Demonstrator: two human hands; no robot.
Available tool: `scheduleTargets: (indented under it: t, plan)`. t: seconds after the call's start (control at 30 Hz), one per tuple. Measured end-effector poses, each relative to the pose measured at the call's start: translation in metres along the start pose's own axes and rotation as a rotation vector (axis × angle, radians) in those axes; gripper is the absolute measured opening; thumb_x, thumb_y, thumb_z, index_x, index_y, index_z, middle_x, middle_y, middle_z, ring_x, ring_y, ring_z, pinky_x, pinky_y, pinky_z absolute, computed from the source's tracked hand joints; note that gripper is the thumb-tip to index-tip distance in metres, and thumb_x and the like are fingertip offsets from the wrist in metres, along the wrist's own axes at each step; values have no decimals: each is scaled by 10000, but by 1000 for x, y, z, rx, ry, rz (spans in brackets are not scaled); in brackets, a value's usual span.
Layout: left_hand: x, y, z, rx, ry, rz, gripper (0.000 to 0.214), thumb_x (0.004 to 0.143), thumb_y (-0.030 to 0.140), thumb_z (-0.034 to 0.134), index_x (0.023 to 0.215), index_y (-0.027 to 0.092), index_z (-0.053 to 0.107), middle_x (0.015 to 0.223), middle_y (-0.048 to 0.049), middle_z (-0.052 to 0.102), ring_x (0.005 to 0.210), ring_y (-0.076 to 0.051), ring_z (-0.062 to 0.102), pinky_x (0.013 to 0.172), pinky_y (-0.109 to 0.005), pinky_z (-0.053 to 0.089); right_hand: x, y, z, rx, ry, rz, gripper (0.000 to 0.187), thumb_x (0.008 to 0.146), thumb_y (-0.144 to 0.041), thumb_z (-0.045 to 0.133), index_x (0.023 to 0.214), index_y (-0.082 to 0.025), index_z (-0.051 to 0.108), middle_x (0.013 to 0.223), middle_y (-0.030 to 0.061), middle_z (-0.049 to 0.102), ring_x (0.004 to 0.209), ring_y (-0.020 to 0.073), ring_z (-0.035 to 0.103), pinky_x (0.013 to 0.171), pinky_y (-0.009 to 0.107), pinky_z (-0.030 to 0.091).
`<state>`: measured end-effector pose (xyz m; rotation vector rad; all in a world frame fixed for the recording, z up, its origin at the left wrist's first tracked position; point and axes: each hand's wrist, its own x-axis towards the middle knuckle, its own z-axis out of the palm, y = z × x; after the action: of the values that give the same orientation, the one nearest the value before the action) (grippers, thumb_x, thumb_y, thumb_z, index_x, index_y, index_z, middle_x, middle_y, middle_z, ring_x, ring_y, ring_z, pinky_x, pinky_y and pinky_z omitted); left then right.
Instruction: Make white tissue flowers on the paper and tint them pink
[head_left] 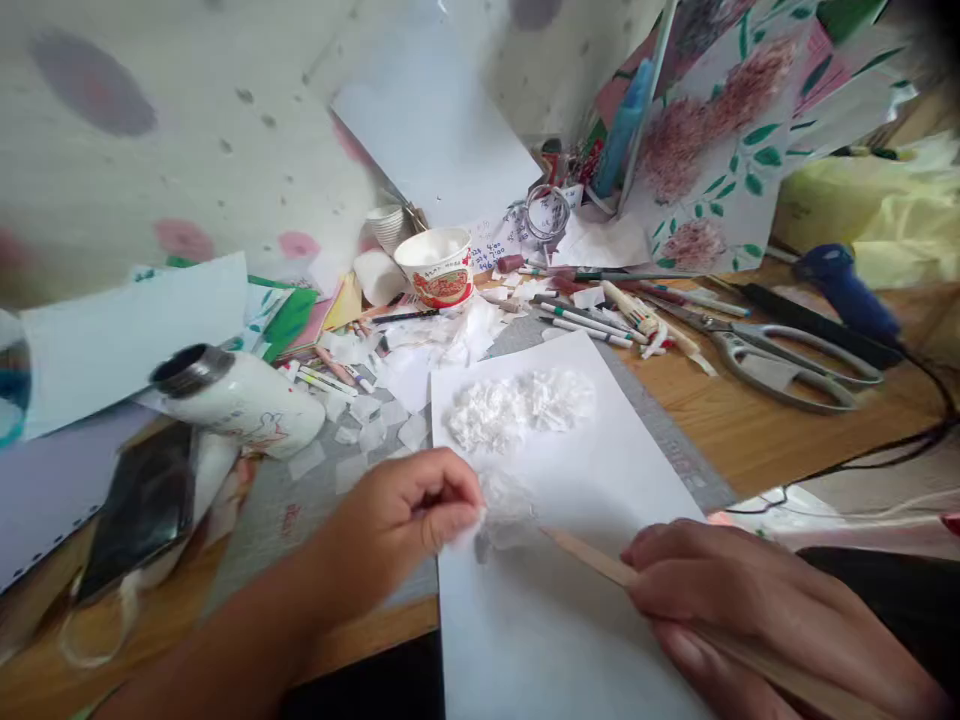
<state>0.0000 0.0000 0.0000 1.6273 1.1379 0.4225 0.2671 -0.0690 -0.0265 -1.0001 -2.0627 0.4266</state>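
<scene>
My left hand [416, 515] is closed in a pinch, with a small bit of white tissue paper [477, 522] at the fingertips. In my right hand [735, 590] is a flat wooden stick [589, 557], its narrow tip pointing left, close above the sheet. A white paper sheet [570, 630] lies under both hands. Two ruffled clusters of white tissue [487, 415] sit on its upper part. Between the left fingertips and the stick's tip is a thin, translucent patch [506, 500] on the sheet; its exact make-up is blurred.
Small paper squares [373, 433] lie on a grey cutting mat [277, 530]. A white bottle [247, 400] and a phone [142, 510] are at left. Behind stand a paper bowl [439, 265] and scattered pens. Large scissors [780, 365] and a blue glue gun [847, 285] lie at right.
</scene>
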Motion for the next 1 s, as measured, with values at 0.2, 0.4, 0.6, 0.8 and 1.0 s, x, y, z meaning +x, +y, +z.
scheduleTargets:
  t: [0.2,0.4,0.6,0.8,1.0]
  plan:
    - [-2,1,15,69,-46,-41,90,814,249,579,834,181,635,706,19,612,646,-109,532,587,-198,421,2,0,6,102,-49,106,121,920,-223,519,982,-299,589,866,-48,716,740,133,703,619,247,488]
    - [-1,2,12,165,1,-37,60,775,224,588,760,191,636,653,34,606,605,-106,533,570,-200,419,9,-3,11,261,-145,121,187,839,-83,558,938,-216,644,794,-17,689,682,102,667,625,174,520]
    - [-9,7,14,266,-30,7,90,777,174,565,712,204,620,626,54,610,589,-98,536,545,-185,396,4,-4,17,238,-215,78,190,881,-109,533,990,-216,646,854,6,693,782,133,670,727,222,531]
    - [-7,1,25,319,-27,40,100,799,164,525,722,197,581,570,65,575,507,-79,490,482,-169,367,8,-5,18,228,-178,-15,175,916,-123,483,918,-174,651,788,28,695,723,140,674,671,226,545]
    - [-2,-8,34,559,129,158,129,765,113,478,676,193,526,498,87,422,436,-65,374,439,-174,294,1,-6,12,194,-17,57,127,916,-192,541,931,-230,661,773,10,702,794,161,695,730,231,551]
